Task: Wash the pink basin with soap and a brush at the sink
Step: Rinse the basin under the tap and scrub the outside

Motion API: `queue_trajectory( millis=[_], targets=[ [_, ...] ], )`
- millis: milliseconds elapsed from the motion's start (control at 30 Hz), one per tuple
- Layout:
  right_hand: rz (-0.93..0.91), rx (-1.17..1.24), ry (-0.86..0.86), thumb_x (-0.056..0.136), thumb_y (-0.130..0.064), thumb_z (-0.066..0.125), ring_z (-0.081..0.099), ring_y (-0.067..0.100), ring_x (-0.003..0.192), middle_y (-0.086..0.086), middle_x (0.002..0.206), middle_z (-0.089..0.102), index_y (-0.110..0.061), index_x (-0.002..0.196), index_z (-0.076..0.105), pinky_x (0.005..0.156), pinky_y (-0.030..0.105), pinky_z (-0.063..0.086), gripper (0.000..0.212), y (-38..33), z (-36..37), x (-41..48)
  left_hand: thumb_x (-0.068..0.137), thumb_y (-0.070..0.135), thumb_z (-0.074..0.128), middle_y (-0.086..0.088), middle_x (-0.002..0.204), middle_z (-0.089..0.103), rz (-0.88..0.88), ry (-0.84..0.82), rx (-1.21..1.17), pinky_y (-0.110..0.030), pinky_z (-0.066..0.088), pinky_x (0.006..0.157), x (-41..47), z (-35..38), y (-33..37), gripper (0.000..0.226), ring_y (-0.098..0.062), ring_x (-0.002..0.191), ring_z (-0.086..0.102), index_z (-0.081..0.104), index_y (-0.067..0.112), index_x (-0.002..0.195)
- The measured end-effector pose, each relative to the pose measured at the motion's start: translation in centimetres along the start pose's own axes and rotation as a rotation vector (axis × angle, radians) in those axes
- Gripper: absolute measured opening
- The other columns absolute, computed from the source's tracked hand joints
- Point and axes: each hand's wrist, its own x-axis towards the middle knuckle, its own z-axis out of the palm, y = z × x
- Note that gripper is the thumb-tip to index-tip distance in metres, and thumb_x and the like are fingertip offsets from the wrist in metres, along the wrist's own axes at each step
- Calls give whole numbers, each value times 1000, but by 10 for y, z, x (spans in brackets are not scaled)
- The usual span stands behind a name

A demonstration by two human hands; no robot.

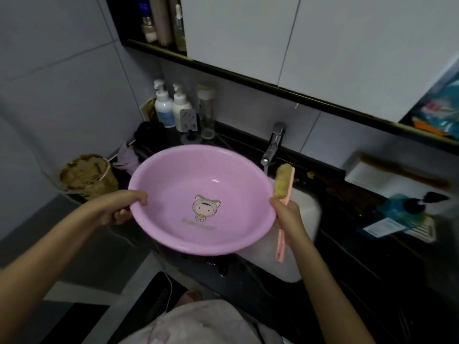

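Basin (173,170), pink and round, is held tilted toward the person above the white sink (306,219), covering the sink's left part. The left hand (124,207) is clamped on the basin's left rim, fingers curled over the edge. The right hand (288,214) is closed round the pink handle of a brush (282,182), held upright with the pale bristle head above the fist and the handle's end hanging below. This hand lies against the basin's right rim; whether it also bears the rim cannot be told.

On the basin's floor is a printed cartoon figure (203,207) in a cat-eared hood, with a line of writing beneath it too blurred to read.

Just behind the brush a chrome tap (273,145) stands over the sink. Along the back of the dark counter, left of the tap, stand two pump bottles (164,108) and a clear bottle (206,108); their labels cannot be read. A jar (87,175) of brown matter sits left of the basin. Well to the right lies a blue packet (387,214) with an illegible white label.
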Motion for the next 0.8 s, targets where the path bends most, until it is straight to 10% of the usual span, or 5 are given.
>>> queue_trajectory(
  millis=[800],
  targets=[
    [18,-10,563,89,-9,55,55,14,64,7,81,59,-1,119,54,37,14,42,31,-84,-54,-22,89,26,62,2,34,46,-3,-374,276,-11,18,26,78,83,49,38,-2,24,29,55,4,59]
  ],
)
